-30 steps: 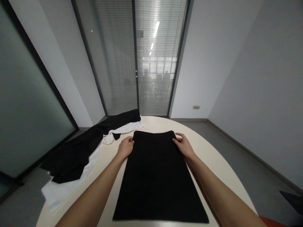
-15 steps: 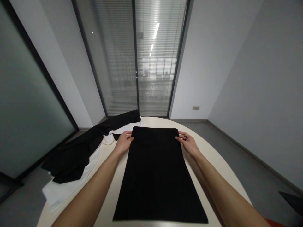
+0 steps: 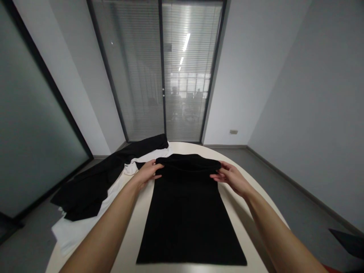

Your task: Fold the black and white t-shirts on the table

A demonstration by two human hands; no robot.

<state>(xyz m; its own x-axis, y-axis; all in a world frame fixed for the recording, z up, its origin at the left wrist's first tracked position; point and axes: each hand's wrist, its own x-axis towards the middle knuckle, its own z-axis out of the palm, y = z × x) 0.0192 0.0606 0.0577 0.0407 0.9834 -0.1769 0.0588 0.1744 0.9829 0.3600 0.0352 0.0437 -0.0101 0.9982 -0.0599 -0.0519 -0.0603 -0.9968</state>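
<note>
- The black cloth lies lengthwise down the middle of the pale round table, its near hem at 6 o'clock by the table's edge and its far end at 12 o'clock.
- The far end has changed: a second ago it lay flat with a straight edge; now it is raised off the table and bunched into a soft roll between the two hands.
- The left hand grips the far left corner at about 11 o'clock, fingers closed around the fabric with the thumb on top.
- The right hand pinches the far right corner at about 1 o'clock, fingers curled onto the edge.
- Both hands have come up and slightly toward the person since the earlier pictures, where they rested low at the cloth's sides.
- As a judgement, the lifted edge suggests that the far end is starting to fold back over the near part; the near part looks flat and unmoved.
- A heap of black fabric over a white garment lies at 9 to 10 o'clock on the table's left side, apart from the cloth in hand but just beside the left hand.
- Beyond the table at 12 o'clock are glass doors with blinds.
</note>
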